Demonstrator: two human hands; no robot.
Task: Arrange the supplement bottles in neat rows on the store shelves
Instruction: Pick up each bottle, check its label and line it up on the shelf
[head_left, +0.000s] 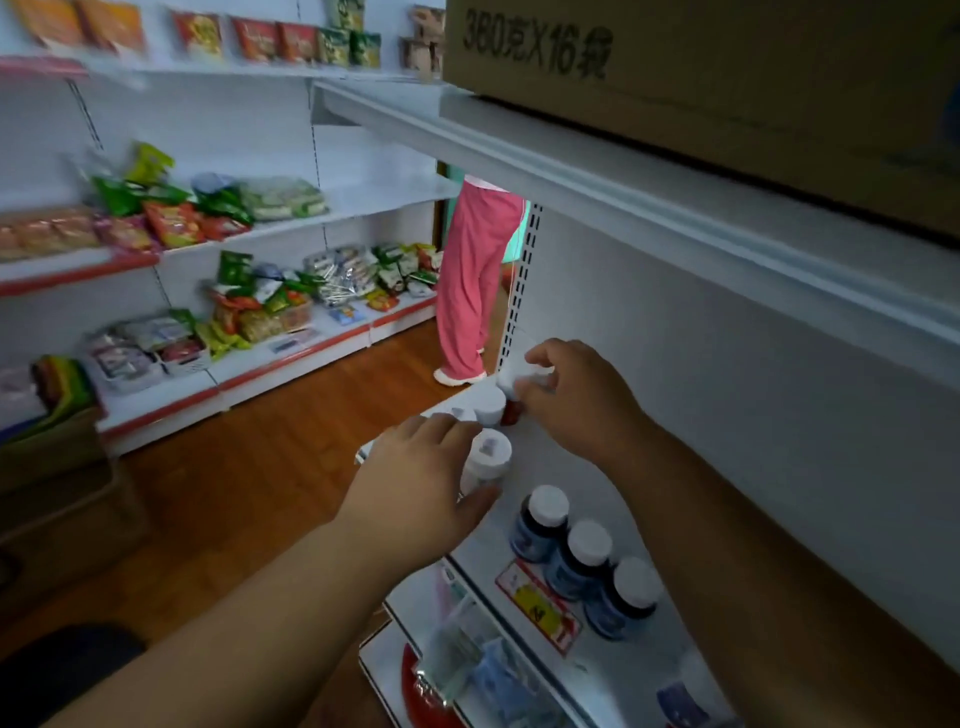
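A: White caps crowd that shelf (670, 670), and both your hands are busy. Your left hand (415, 488) wraps a white bottle (485, 460) near the front lip; a hasty slide could tip it off.

B: And the other?

A: Your right hand (576, 400) pinches a second white bottle (514, 371) by its top, lifted at the far end above a capped bottle (491, 405). Set it down crooked and neighbours may topple. Three dark bottles (582, 558) already stand in line nearer you.

head cam | looks forward-down along white shelf (597, 467) | close above both hands | aisle left, far
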